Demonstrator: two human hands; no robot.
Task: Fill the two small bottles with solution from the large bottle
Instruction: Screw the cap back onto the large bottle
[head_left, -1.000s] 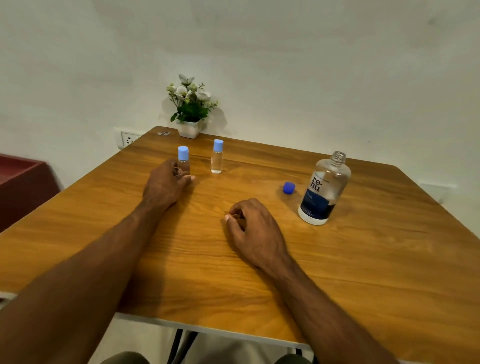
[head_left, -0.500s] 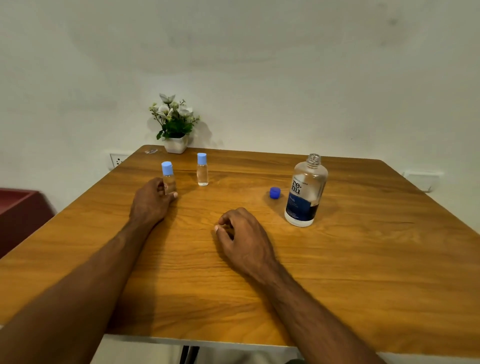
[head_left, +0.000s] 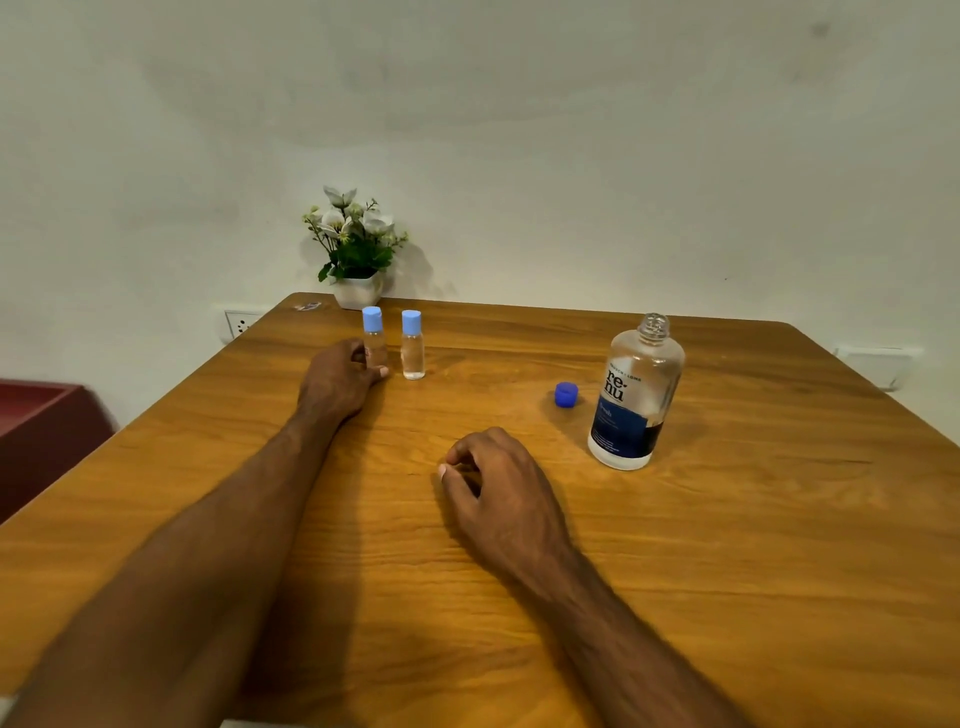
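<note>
Two small clear bottles with light-blue caps stand upright side by side at the far left of the wooden table (head_left: 727, 571). My left hand (head_left: 337, 382) is wrapped around the lower part of the left small bottle (head_left: 374, 332). The right small bottle (head_left: 413, 345) stands free just beside it. The large clear bottle (head_left: 636, 395) with a dark blue label stands uncapped at the right. Its dark blue cap (head_left: 566, 395) lies on the table to its left. My right hand (head_left: 498, 493) rests on the table in the middle, fingers curled, holding nothing.
A white pot of white flowers (head_left: 356, 249) stands at the table's far edge against the wall, behind the small bottles. A small scrap (head_left: 307, 306) lies at the far left corner. A dark red cabinet (head_left: 41, 436) stands left of the table.
The camera view has shifted and tilted up. The left small bottle under my left hand now stands closer to the right small bottle. My right hand has stayed put.
</note>
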